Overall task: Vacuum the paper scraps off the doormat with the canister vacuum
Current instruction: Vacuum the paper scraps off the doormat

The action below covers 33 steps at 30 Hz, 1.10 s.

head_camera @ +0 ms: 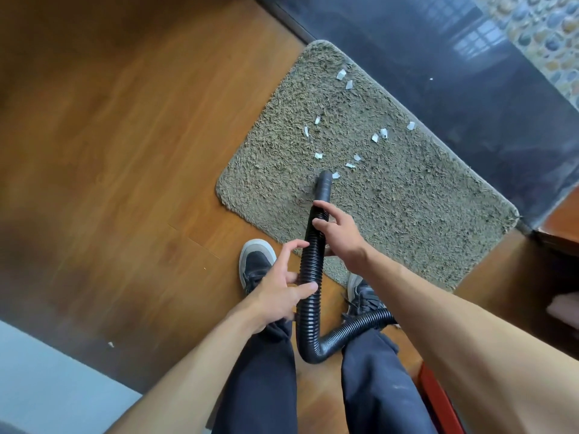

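A shaggy grey-beige doormat [391, 198] lies on the wooden floor, with several white paper scraps [318, 120] scattered over its middle and far end. A black ribbed vacuum hose [308, 277] runs up from between my legs, and its smooth nozzle end [324, 183] touches the mat beside one scrap [336, 175]. My right hand [340, 233] grips the hose just behind the nozzle. My left hand [283, 283] holds the hose lower down, thumb and fingers loosely round it. The canister itself is out of view.
My two dark sneakers [257, 261] stand at the mat's near edge, the right one partly on it. A dark glossy threshold [438, 73] borders the mat's far side. A red-brown furniture edge [438, 399] sits at lower right. One stray scrap [110, 344] lies on the floor.
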Available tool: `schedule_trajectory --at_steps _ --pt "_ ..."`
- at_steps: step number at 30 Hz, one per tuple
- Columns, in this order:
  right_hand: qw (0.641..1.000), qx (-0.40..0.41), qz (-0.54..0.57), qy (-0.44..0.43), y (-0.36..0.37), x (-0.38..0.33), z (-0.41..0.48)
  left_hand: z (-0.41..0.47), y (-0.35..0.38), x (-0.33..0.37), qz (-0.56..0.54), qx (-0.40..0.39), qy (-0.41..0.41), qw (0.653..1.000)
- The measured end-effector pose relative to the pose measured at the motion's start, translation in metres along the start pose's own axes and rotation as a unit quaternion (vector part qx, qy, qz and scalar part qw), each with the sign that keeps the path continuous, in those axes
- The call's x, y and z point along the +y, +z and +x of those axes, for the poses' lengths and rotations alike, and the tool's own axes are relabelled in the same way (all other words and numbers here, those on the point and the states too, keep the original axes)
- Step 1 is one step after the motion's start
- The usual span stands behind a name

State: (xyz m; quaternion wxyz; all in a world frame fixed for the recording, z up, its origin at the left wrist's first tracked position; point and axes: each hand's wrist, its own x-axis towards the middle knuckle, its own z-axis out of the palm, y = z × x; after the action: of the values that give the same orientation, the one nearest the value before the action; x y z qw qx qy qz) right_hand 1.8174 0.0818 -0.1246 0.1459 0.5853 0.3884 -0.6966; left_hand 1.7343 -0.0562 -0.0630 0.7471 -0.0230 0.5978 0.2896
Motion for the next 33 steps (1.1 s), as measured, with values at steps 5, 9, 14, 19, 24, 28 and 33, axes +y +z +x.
schedule_trajectory --at_steps 5,9,14,19,24,28,33 --pt "1.0 0.014 0.026 0.002 -0.014 0.006 -0.001 0.007 0.01 0.004 0.019 -0.008 -0.003 1.0" --pt "0.999 0.011 0.033 -0.004 -0.023 0.005 -0.002 0.01 0.019 0.009 0.022 -0.014 0.001 1.0" --pt "0.999 0.023 0.035 -0.016 -0.03 0.001 -0.003 0.013 0.023 0.014 0.037 -0.009 0.013 0.999" --pt "1.0 -0.009 -0.006 -0.028 -0.023 -0.012 0.006 0.014 0.018 0.013 0.018 0.006 0.016 1.0" --pt "0.997 -0.033 -0.058 -0.042 -0.009 -0.022 0.015 0.015 0.008 0.007 -0.018 0.031 0.016 0.999" --pt "0.996 -0.03 -0.078 -0.043 -0.004 -0.023 0.017 0.015 0.007 0.007 -0.031 0.034 0.012 0.999" --pt "0.996 -0.017 -0.079 -0.037 -0.013 -0.025 0.015 0.017 0.014 0.013 -0.027 0.024 0.014 0.999"
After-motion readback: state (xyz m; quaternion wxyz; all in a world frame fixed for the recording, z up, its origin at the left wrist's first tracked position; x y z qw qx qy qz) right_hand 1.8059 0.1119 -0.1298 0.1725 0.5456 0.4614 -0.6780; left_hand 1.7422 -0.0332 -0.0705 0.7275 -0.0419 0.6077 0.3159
